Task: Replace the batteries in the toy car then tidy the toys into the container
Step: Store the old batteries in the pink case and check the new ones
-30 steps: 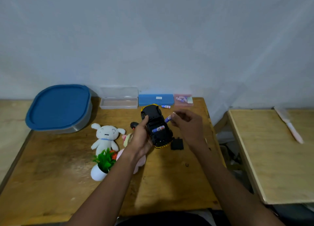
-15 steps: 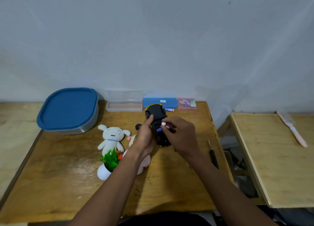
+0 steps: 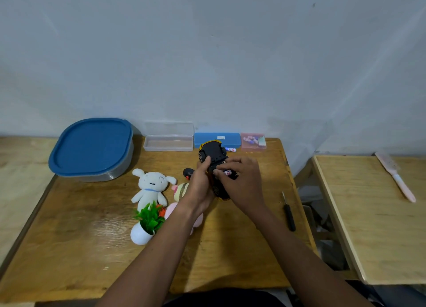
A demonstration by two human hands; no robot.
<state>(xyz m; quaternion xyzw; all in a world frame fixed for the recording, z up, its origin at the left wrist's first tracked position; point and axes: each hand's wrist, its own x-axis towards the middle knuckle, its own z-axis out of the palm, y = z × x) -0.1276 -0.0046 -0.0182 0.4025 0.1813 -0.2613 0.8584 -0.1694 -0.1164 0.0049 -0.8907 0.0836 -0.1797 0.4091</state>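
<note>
Held upturned over the back middle of the wooden table (image 3: pixel 69 249): toy car (image 3: pixel 212 153), black underside facing up, two wheels showing at the far end, yellow bodywork peeking out at nose and tail. Gripped along its left flank by the left hand (image 3: pixel 200 184), thumb laid over the chassis, fingers curled underneath. Met from the other side by the right hand (image 3: pixel 242 182), fingertips bunched and pinching a small battery (image 3: pixel 227 173) with a white, red and blue wrap, pressed down at the middle of the underside. Just behind the car's nose, a loose battery (image 3: pixel 230 149) lying on the wood. Along the back edge against the wall, left to right: grey container (image 3: pixel 92 147) with its blue lid on, clear case (image 3: pixel 168 143) standing open, blue case (image 3: pixel 216 138), pink box (image 3: pixel 253 141). Close on the left of the hands: small black object (image 3: pixel 187 173), too blurred to identify, white plush dog (image 3: pixel 151 186), pink plush (image 3: pixel 179 189) partly under the left forearm, potted plant (image 3: pixel 145 226) in a white pot. Near the right edge, well apart from the right wrist, a black screwdriver (image 3: pixel 288 212) lying lengthwise. Broad run of wood grain from the plant down to the near edge and out to the left edge. Beyond a narrow gap on the right, a second table (image 3: pixel 368 214) carrying a pink brush (image 3: pixel 396 177).
</note>
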